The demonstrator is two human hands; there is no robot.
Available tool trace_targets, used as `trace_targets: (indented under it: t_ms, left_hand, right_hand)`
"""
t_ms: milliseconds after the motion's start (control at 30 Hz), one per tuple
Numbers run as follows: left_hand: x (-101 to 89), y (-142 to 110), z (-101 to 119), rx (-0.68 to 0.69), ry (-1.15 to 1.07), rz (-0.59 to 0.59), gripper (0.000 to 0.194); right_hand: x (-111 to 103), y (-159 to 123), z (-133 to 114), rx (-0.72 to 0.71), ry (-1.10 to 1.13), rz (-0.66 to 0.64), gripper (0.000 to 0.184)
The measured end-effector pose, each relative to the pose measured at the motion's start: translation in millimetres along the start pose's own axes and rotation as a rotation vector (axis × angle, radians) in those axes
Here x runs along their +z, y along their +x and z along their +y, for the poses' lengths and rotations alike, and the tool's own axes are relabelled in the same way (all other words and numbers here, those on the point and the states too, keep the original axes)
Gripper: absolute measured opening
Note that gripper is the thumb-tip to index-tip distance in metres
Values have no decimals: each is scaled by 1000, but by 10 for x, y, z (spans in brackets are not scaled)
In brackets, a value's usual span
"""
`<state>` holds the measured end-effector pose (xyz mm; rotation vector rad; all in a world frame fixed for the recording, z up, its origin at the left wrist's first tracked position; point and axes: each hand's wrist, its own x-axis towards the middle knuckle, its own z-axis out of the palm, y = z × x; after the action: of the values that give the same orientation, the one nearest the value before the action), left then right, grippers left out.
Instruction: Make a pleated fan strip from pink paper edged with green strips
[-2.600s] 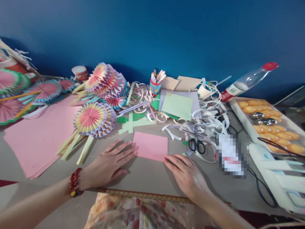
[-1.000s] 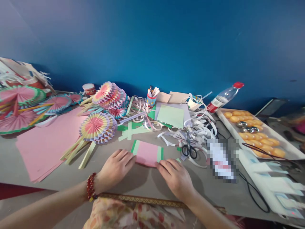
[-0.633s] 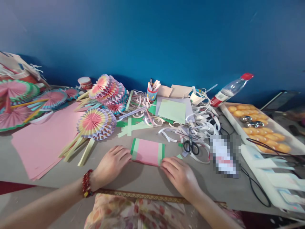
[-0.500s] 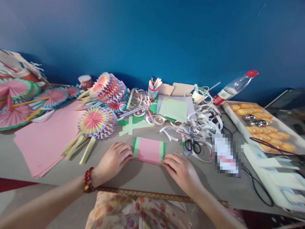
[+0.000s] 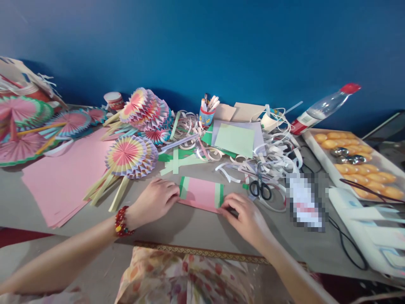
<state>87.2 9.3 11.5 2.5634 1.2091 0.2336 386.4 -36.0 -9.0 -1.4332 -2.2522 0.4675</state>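
Observation:
A pink paper sheet point(image 5: 201, 193) with green bands at both ends lies on the table in front of me, its near edge folded. My left hand point(image 5: 160, 202) pinches its left end, with a red bead bracelet on the wrist. At the right end, the thumb and fingers of my right hand point(image 5: 242, 213) close on the near corner. Left of the sheet lies a pleated paper fan point(image 5: 128, 156) in pink, yellow and purple, with pale yellow sticks. Black-handled scissors point(image 5: 260, 190) rest to the right, partly among white paper strips point(image 5: 268, 156).
Pink sheets point(image 5: 60, 181) and more fans point(image 5: 68, 122) cover the left side. Behind stand a pen cup point(image 5: 206, 116) and stacked green paper point(image 5: 234, 139). To the right are a tilted bottle point(image 5: 324, 107), a tray of yellow items point(image 5: 363, 164), a white device point(image 5: 363, 232) and cables.
The view has shifted slightly, moving the scene a little right and up. My right fingers have spread a bit from one another at the corner. The sheet stays between both hands.

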Motion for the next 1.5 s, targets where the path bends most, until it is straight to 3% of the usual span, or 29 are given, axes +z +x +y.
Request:
trace_targets:
  t_ms: [667,1500]
  left_hand:
    - [26,-2,-32,1,4,-26,15]
    - [-23,62,-2,-7,45,-26,14]
  right_hand:
    - [-174,161,-5,72,-20,-204,12]
    - [-200,203,-7,65,-30,-241,10]
